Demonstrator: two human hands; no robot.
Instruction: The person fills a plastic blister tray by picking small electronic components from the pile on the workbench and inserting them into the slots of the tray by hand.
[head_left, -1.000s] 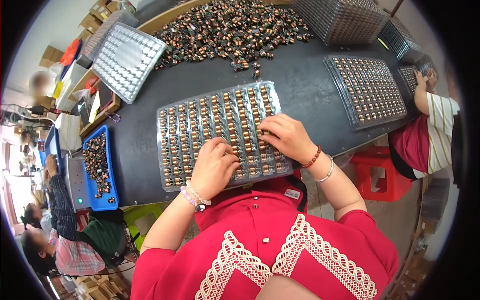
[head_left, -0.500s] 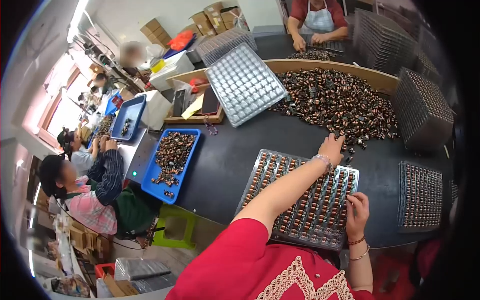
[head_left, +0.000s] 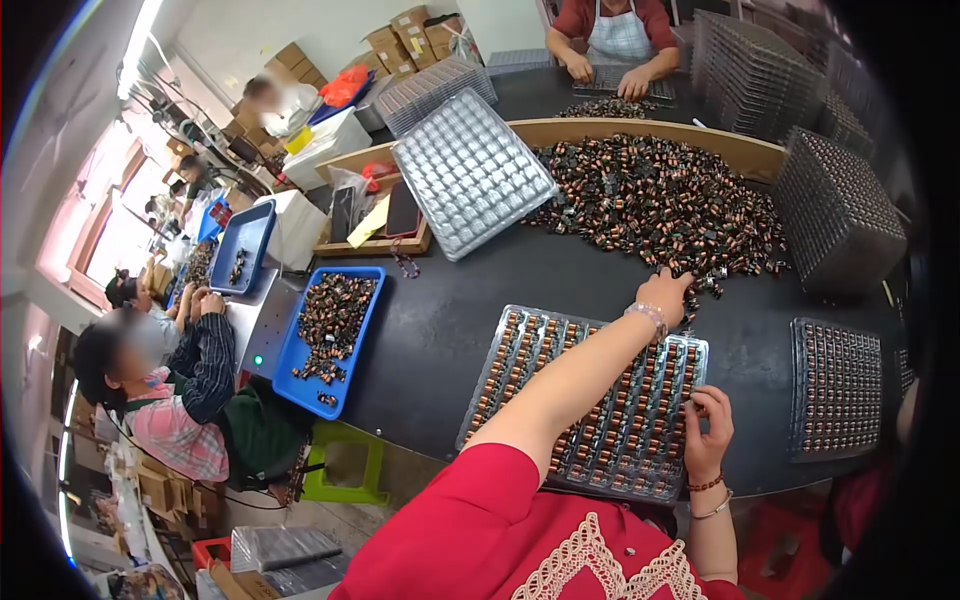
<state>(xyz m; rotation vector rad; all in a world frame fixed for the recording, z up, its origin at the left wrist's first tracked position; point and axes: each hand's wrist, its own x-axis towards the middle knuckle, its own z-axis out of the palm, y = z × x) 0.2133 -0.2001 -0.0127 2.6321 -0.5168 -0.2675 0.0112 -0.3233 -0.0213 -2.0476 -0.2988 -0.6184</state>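
My left hand reaches across the tray to the near edge of a heap of small copper-wound coils. Its fingers are bent down among a few loose coils, and what they pinch is hidden. Below that arm lies a clear plastic tray with rows of coils in its pockets, partly covered by my forearm. At the tray's right edge is my right hand, thumb and fingers drawn together. Anything between those fingertips is too small to make out.
A blue tray of coils stands left, near a tilted plastic tray and a wooden box. Right are a tall tray stack and a filled tray. A wooden barrier backs the heap; co-workers sit opposite and left.
The view has shifted slightly, moving the table leftward in the picture. My left hand stays at the heap's near edge and my right at the tray's edge. The opposite co-worker's hands have moved.
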